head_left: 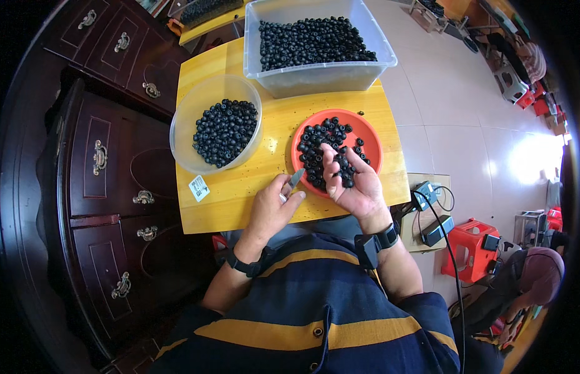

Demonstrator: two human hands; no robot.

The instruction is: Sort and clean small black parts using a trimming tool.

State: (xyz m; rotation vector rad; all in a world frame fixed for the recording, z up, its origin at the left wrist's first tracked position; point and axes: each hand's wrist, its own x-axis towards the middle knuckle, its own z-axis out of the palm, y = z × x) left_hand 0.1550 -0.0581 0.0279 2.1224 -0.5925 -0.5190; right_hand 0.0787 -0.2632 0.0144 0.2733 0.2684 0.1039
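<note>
My left hand [269, 209] is closed around a small knife [295, 179], its short blade pointing up at the near left rim of the red plate [376, 134]. Over that plate my right hand [357, 190] is turned palm up with curled fingers. Several black bead-like pieces [343, 168] lie in it, round and shiny. More loose black pieces [327, 131] are spread on the plate, some showing a pale ring or hole on one face. My right hand covers part of the plate's near side.
A round clear tub [177, 146] of black pieces stands at left on the yellow table [274, 149]. Behind is a larger clear bin [315, 78] of them. A white label [199, 188] and dark crumbs lie on the table. Dark drawers [100, 156] stand left; a red stool [467, 252] right.
</note>
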